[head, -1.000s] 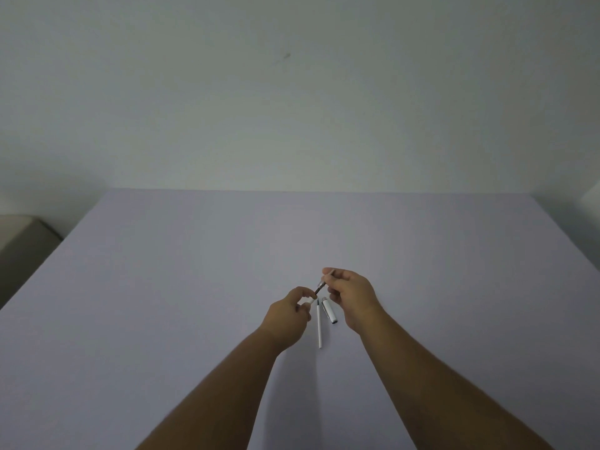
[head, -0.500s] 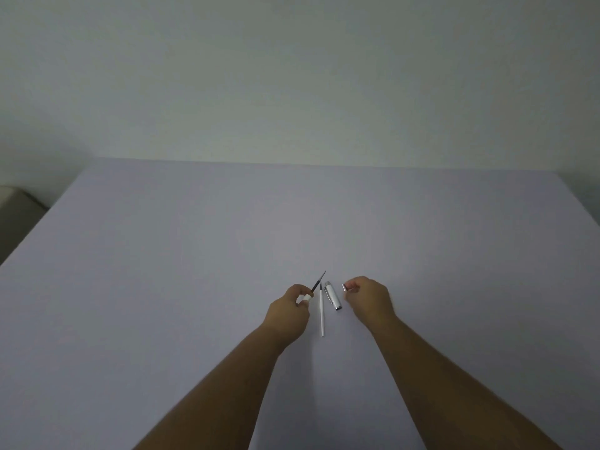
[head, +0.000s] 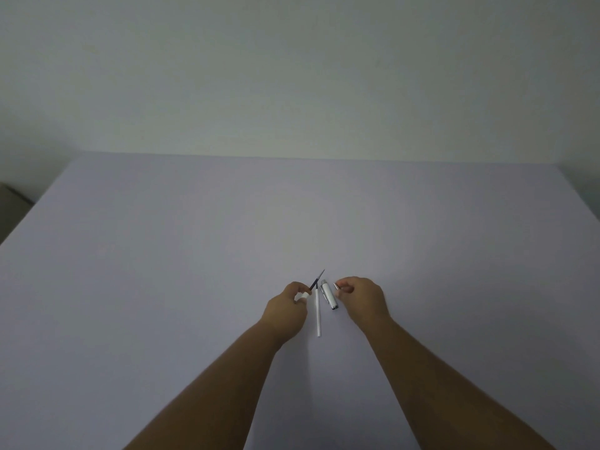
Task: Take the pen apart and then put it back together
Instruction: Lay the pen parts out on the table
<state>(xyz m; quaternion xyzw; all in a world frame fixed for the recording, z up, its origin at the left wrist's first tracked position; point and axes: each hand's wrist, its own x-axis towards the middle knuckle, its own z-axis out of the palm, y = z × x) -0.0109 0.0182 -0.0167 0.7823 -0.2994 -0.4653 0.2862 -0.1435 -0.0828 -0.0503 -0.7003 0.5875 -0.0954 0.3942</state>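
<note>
Pen in pieces on the matte table (head: 194, 287)
Left hand (head: 285, 308) pinches the thin dark-tipped refill (head: 316, 280); right hand (head: 363, 298) pinches a small silvery piece (head: 337, 285); a slim white tube (head: 318, 315) and glossy cap (head: 329, 294) lie between.

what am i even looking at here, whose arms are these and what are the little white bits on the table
The picture comes from a camera worn on a person's head, looking forward and down, so the two bare arms are that person's own. They work over a pale table in front of a plain wall. A pen has been taken apart. The left hand pinches a white piece with a thin dark pointed refill sticking out of it. The right hand pinches a tiny silvery part, too small to name. Between the hands, on the table, lie a thin white tube and a shorter white and silver cap piece.
</note>
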